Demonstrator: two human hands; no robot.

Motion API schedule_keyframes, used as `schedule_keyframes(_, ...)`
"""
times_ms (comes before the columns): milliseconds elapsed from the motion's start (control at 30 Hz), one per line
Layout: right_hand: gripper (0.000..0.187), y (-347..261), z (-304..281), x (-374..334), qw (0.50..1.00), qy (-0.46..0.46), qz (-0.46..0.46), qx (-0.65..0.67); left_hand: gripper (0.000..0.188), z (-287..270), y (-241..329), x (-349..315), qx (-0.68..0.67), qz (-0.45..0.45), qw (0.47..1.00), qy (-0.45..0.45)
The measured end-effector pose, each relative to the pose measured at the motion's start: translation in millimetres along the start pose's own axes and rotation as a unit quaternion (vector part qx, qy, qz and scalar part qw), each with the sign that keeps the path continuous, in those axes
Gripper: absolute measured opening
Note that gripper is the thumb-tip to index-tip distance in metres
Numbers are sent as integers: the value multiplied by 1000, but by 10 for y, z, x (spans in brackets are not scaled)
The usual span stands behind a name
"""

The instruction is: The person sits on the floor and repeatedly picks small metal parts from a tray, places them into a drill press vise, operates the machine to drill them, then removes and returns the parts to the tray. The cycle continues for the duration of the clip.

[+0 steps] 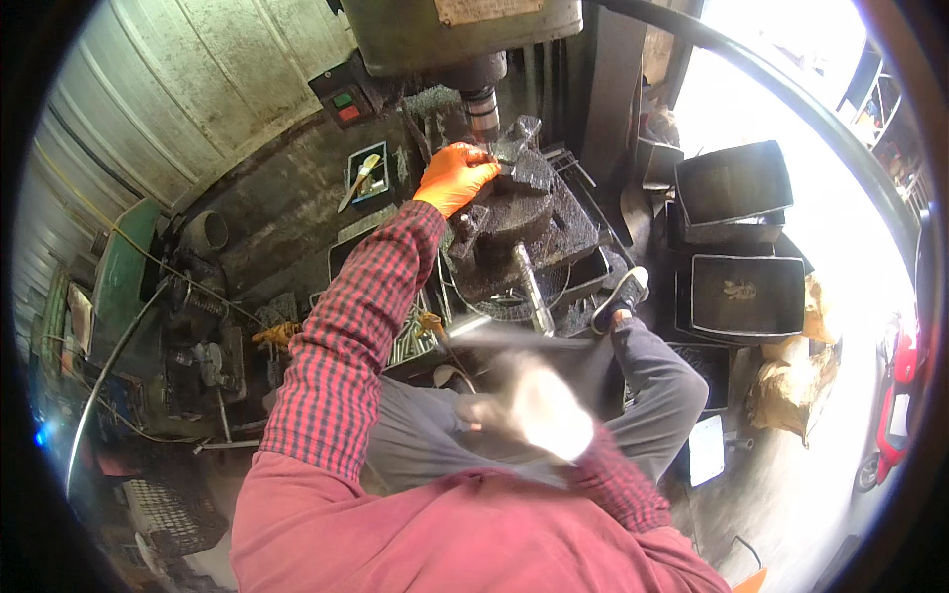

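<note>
My left hand [459,178], in an orange glove, reaches up to the machine vise [524,212] under the drill press. Its fingers are pinched together by the vise jaws, just below the drill chuck [481,114]; what they hold is too small to make out. My right hand [542,407], pale and smeared by motion, is over my lap. A blurred streak runs above it, and I cannot tell whether it holds anything. A bright metal vise handle [533,289] slants toward me. Metal pins [410,342] lie in a tray below my left forearm.
The drill press head [465,38] hangs overhead beside a switch box [343,99] with green and red buttons. A brush [364,172] lies in a small tray at left. Black bins [747,334] stand at right near a crumpled brown bag [791,390]. My shoe [621,298] is by the vise.
</note>
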State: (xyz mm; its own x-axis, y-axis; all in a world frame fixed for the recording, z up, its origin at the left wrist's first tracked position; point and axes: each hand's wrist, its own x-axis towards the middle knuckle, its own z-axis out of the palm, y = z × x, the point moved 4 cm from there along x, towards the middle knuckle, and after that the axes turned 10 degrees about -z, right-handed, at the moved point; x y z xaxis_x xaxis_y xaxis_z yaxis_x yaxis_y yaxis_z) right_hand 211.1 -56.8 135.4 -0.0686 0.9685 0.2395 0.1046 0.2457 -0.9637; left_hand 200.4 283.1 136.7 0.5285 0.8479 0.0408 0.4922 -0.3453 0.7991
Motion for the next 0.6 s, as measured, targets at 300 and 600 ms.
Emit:
schedule_keyframes(300,63,690,-784,-15,971,122,161,-126,37,18,-72,11,-31,43,998,18)
schedule_keyframes(600,70,-663,-554,164,988,62,-88,-107,40,-19,-42,31,-5,30,1000,-2)
